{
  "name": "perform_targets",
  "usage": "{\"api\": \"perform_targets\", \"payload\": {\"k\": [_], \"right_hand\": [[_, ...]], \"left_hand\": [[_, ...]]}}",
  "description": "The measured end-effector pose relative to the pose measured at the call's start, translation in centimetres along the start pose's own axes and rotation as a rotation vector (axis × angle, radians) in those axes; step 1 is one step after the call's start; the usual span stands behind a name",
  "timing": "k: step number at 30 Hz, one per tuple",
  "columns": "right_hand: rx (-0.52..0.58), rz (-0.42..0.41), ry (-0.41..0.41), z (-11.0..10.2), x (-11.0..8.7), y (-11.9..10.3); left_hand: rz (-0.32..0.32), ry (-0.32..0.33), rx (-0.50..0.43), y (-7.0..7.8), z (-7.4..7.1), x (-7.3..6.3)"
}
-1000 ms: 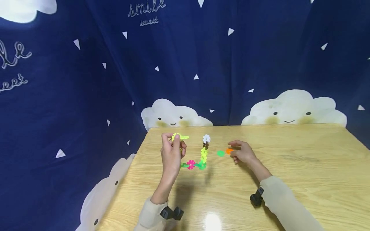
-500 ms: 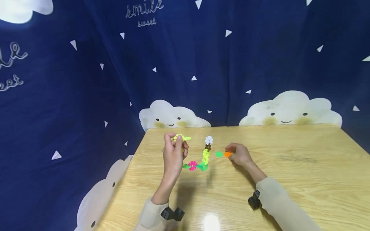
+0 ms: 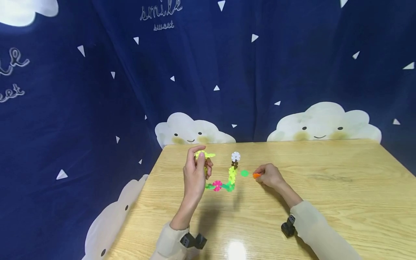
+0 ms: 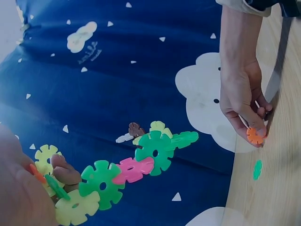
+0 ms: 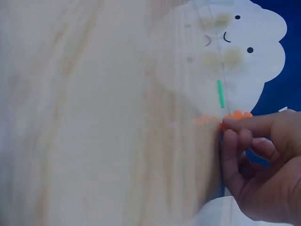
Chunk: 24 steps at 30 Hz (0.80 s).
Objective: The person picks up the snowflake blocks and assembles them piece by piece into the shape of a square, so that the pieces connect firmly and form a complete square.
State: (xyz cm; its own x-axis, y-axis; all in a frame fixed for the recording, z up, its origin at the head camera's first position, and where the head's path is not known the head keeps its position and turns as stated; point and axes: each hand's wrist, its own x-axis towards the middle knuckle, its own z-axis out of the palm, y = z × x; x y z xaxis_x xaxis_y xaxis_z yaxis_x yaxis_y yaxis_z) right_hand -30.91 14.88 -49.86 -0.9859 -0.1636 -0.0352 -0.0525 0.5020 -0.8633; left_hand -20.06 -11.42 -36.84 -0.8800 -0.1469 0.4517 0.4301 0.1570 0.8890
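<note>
My left hand (image 3: 194, 175) grips one end of a chain of notched plastic snowflake discs, held up above the table. From it the chain runs through yellow, a green disc (image 4: 102, 185), a pink disc (image 3: 217, 185) and another green disc (image 4: 155, 153). In the head view it then turns upward through yellow and brown to a white disc (image 3: 235, 156). The part inside my left palm is partly hidden. My right hand (image 3: 270, 176) pinches a loose orange snowflake disc (image 4: 255, 136) at the tabletop. Beside that lies a loose green snowflake disc (image 3: 244, 173).
A light wooden table (image 3: 325, 195) spreads under both hands. Behind it and to the left hangs a dark blue curtain (image 3: 208, 65) with white clouds and triangles. Small black cameras (image 3: 288, 226) sit on both cuffs.
My right hand has closed its fingers on the orange disc and tilted it. The left hand keeps its grip on the chain, its index finger lifted slightly. The view has shifted a little.
</note>
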Motion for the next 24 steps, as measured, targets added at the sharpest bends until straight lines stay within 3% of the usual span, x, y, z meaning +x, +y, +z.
{"api": "perform_targets", "payload": {"k": [3, 6, 12, 19, 24], "right_hand": [[0.042, 0.007, -0.004, -0.4, -0.5, -0.3], [0.108, -0.015, 0.043, -1.1, -1.0, -1.1], [0.26, -0.119, 0.177, -2.8, -2.1, -3.7], [0.563, -0.276, 0.299, -3.9, -4.2, -7.2], [0.669, -0.395, 0.323, -3.7, -6.1, -10.2]], "left_hand": [[0.003, -0.006, -0.017, 0.0, 0.2, 0.0], [0.008, -0.019, -0.039, 0.0, 0.5, 0.0], [0.006, -0.042, -0.07, 0.1, 0.9, 0.0], [-0.031, -0.059, -0.07, 0.1, 1.5, -0.4], [-0.041, -0.077, -0.077, 0.0, 2.1, -0.9]]}}
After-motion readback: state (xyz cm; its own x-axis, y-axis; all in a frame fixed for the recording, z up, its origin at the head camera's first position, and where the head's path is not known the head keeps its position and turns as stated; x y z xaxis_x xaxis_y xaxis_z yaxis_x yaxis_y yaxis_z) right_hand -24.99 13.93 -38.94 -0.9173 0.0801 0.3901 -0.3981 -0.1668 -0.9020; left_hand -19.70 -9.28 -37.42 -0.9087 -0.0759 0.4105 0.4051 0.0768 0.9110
